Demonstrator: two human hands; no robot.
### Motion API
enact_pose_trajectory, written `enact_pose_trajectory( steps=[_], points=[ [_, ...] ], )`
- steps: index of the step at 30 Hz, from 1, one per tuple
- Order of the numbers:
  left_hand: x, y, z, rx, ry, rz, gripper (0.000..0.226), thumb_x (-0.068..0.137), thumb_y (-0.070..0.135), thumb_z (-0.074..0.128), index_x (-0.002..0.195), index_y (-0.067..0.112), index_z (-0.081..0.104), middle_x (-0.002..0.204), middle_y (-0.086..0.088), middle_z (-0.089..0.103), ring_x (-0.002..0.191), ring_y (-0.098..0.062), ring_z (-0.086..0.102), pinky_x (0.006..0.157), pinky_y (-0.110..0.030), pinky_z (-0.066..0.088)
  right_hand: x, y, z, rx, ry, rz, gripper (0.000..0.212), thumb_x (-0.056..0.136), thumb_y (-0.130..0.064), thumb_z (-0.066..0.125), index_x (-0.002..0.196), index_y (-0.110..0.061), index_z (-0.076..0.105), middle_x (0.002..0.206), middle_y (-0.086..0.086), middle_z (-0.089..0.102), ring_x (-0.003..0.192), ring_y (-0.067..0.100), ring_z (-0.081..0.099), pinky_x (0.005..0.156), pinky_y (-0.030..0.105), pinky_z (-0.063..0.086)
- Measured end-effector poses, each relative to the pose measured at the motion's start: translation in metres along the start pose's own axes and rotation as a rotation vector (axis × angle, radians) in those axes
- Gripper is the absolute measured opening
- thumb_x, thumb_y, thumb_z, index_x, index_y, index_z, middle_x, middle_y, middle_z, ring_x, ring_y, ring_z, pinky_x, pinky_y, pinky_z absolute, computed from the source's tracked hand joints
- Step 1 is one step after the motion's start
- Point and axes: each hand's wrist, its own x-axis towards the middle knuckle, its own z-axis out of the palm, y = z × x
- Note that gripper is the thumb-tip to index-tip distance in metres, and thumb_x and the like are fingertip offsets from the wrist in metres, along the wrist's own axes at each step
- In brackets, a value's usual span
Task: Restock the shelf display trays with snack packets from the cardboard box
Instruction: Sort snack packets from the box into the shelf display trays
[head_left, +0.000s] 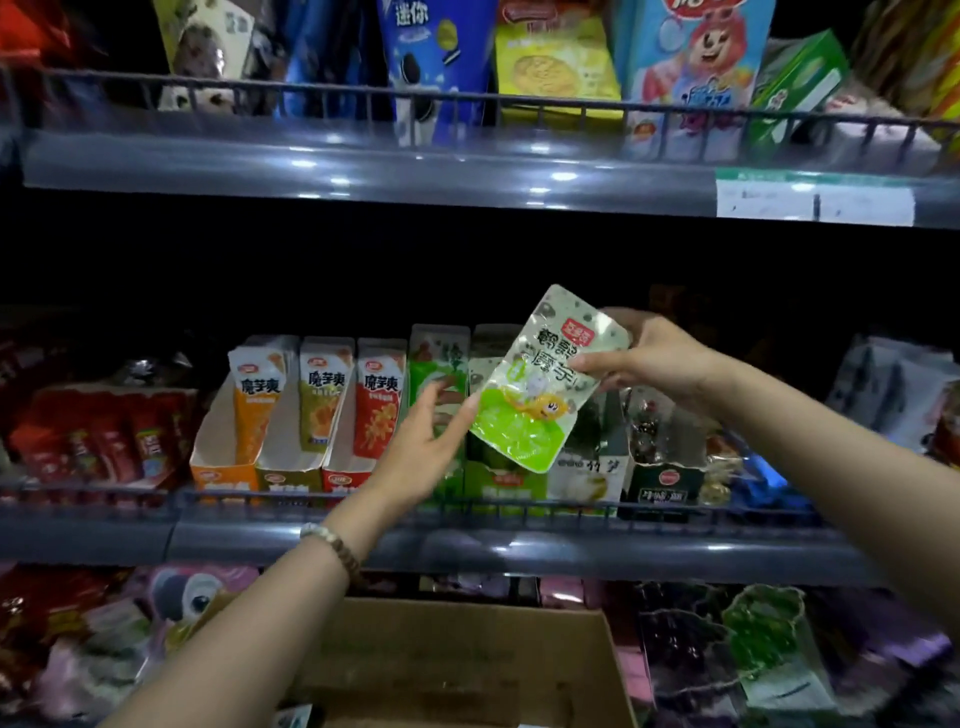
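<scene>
My right hand (649, 358) pinches a green and white snack packet (540, 384) by its upper right edge, tilted above the green display tray (498, 483) on the middle shelf. Fingers straight, my left hand (426, 441) reaches up and touches the packet's lower left edge with its fingertips. A row of display trays stands on that shelf: orange (223, 467), yellow-green (291, 473) and red (343, 473) ones with upright packets. The cardboard box (467, 654) sits below, in front of the lower shelf; its inside is mostly hidden by my left forearm.
A grey wire rail (519, 512) runs along the middle shelf's front. The upper shelf (363, 171) carries biscuit bags and boxes. Red packets (104, 436) lie to the left, dark packets (665, 447) and a white-green tray (587, 478) to the right. Lower shelf holds mixed bags.
</scene>
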Motion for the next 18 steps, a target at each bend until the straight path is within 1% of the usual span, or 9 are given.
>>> enact_pose_trajectory(
  steps=[2,3,6,8,10,12,14,16,18],
  points=[
    [0.015,-0.012,0.0,0.097,-0.041,-0.073,0.113,0.065,0.091,0.03,0.147,0.014,0.024,0.145,-0.005,0.041,0.131,-0.015,0.041,0.11,-0.039,0.035,0.023,-0.002,0.0,-0.031,0.044,-0.007,0.036,0.075,-0.003,0.074,0.109,-0.006,0.063,0.074,-0.004,0.071,0.06,0.001,0.066,0.053,0.015,0.053],
    [0.021,-0.016,0.002,0.118,-0.076,-0.105,0.111,0.068,0.089,0.027,0.148,0.013,0.023,0.142,-0.006,0.043,0.128,-0.014,0.044,0.108,-0.037,0.036,0.035,-0.002,0.001,-0.065,0.045,-0.001,0.036,0.075,-0.003,0.075,0.11,-0.003,0.063,0.075,-0.003,0.071,0.059,0.001,0.066,0.054,0.016,0.053],
    [0.036,-0.026,0.012,0.104,-0.155,-0.142,0.08,0.084,0.069,0.022,0.151,0.027,0.011,0.152,-0.004,0.031,0.137,-0.021,0.034,0.114,-0.037,0.025,0.067,0.0,0.007,-0.417,0.014,0.009,0.053,0.075,-0.023,0.078,0.122,-0.009,0.058,0.108,0.006,0.067,0.089,0.015,0.064,0.082,0.026,0.052],
    [0.043,-0.033,0.018,0.125,-0.197,-0.138,0.078,0.082,0.069,0.021,0.15,0.035,0.003,0.157,0.002,0.018,0.142,-0.021,0.024,0.118,-0.04,0.018,0.082,0.006,0.017,-0.61,-0.033,-0.012,0.064,0.077,-0.029,0.076,0.134,-0.013,0.05,0.125,0.006,0.059,0.109,0.02,0.057,0.092,0.025,0.044],
    [0.047,-0.042,0.023,0.127,-0.215,-0.107,0.08,0.079,0.069,0.028,0.149,0.04,0.001,0.156,0.003,0.021,0.14,-0.021,0.029,0.117,-0.041,0.023,0.093,0.02,0.031,-0.646,-0.111,-0.042,0.057,0.079,-0.023,0.074,0.131,-0.011,0.052,0.128,0.006,0.058,0.111,0.019,0.056,0.095,0.027,0.044],
    [0.048,-0.05,0.025,0.11,-0.204,-0.096,0.08,0.077,0.067,0.037,0.147,0.045,0.003,0.155,0.005,0.025,0.13,-0.02,0.043,0.112,-0.039,0.032,0.098,0.039,0.044,-0.617,-0.169,-0.062,0.04,0.079,-0.016,0.074,0.116,-0.013,0.06,0.112,0.004,0.066,0.1,0.015,0.061,0.089,0.03,0.049],
    [0.048,-0.056,0.024,0.085,-0.182,-0.093,0.081,0.076,0.064,0.042,0.146,0.046,0.007,0.154,0.007,0.026,0.128,-0.017,0.043,0.109,-0.033,0.033,0.101,0.058,0.052,-0.647,-0.155,-0.111,0.036,0.078,-0.02,0.075,0.111,-0.02,0.06,0.104,-0.003,0.067,0.098,0.016,0.062,0.086,0.032,0.049],
    [0.049,-0.063,0.024,0.059,-0.165,-0.089,0.078,0.077,0.06,0.046,0.145,0.047,0.01,0.153,0.004,0.029,0.132,-0.017,0.041,0.11,-0.033,0.035,0.102,0.074,0.054,-0.787,-0.106,-0.165,0.051,0.077,-0.032,0.075,0.123,-0.021,0.056,0.116,0.0,0.064,0.111,0.022,0.057,0.097,0.033,0.04],
    [0.048,-0.066,0.026,0.057,-0.159,-0.058,0.071,0.084,0.053,0.048,0.143,0.051,0.008,0.154,0.005,0.027,0.135,-0.017,0.037,0.107,-0.028,0.035,0.102,0.085,0.054,-0.904,-0.057,-0.169,0.069,0.075,-0.043,0.074,0.135,-0.024,0.045,0.127,0.003,0.058,0.121,0.026,0.046,0.097,0.03,0.028]
  ],
)
